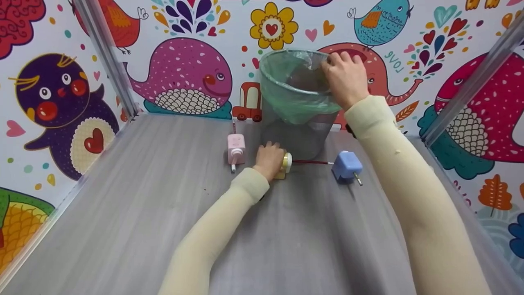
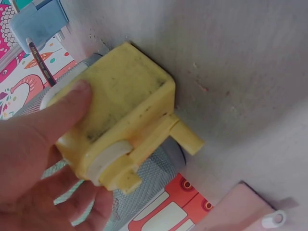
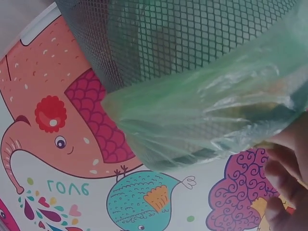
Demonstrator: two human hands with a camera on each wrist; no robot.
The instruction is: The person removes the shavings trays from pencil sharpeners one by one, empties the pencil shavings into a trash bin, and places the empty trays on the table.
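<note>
Currently, left hand (image 1: pixel 268 159) clamped on a yellow crank sharpener (image 2: pixel 127 89): thumb pressed on its smudged flat face, other fingers curled around the opposite side. Sharpener therefore sits within the left hand, low over the grey tabletop (image 1: pixel 139 205); base contact with the surface cannot be judged. Its crank handle (image 2: pixel 187 137) projects on the side away from the thumb's base. A dark red pencil (image 1: pixel 311 162) runs out rightward from the sharpener's white end, beside the left hand, toward a blue sharpener (image 1: pixel 347 165); contact between pencil tip and blue body unclear. Blue unit stands to the right of the left hand and below the right hand, crank pointing toward the person. Just left of the left hand: a pink sharpener (image 1: pixel 236 144), upright, crank on the near side, a second pencil (image 1: pixel 233 128) protruding from its far side. Directly beyond the left hand stands a mesh bin (image 1: pixel 282 137) with a green liner (image 1: pixel 301 108) folded over its rim. Right hand (image 1: pixel 348 80) at the bin's right rim, fingers bent, fingertips by the liner's edge; whether they pinch anything cannot be told. Beyond both hands, a cartoon-printed wall (image 1: pixel 188 69).
</note>
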